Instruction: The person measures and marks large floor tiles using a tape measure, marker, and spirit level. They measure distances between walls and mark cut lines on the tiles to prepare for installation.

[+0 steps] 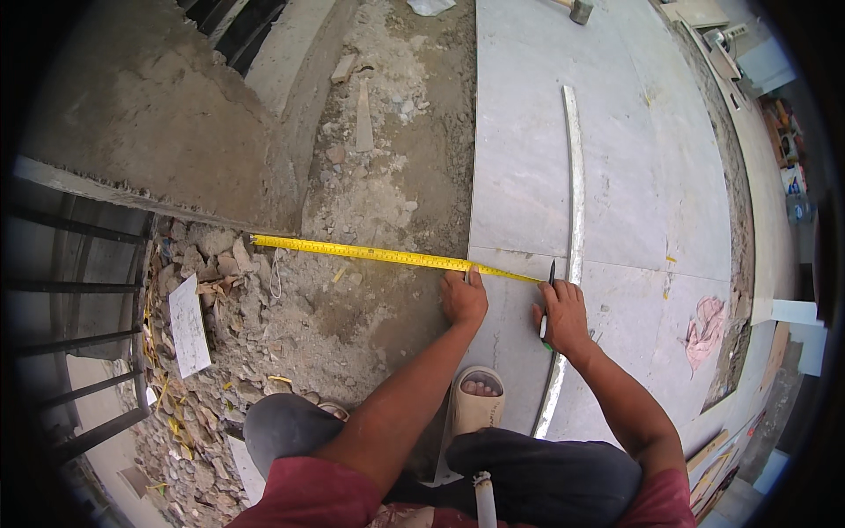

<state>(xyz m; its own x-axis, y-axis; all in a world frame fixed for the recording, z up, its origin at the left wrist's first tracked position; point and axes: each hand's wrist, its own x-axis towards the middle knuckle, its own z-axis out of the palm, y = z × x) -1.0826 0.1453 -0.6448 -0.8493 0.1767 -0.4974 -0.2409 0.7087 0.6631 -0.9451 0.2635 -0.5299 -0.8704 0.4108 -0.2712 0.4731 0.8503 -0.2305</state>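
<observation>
Yellow tape measure [370, 253], black-marked; left hand [464, 299] pinching it; right hand [565, 315] closed round pen [543, 326]

Your bright yellow tape measure [370, 253] against pale grey tiles [519, 158].
Along the yellow of your tape run fine dark graduation marks, while your tiles carry a soft, cloudy mottling with thin darker joint lines; the metal strip [576, 185] across them is dull silver with whitish smears. Your pen [543, 327] is white along the barrel and dark at the tip. You have maroon sleeves [308, 493], charcoal trousers [550, 466] and a beige sandal [475, 412]. To your right is a pale pink cloth [705, 330]; to your left, grey-brown rubble [238, 339], a white offcut [188, 327] with grey marks, and black bars [75, 286].
</observation>
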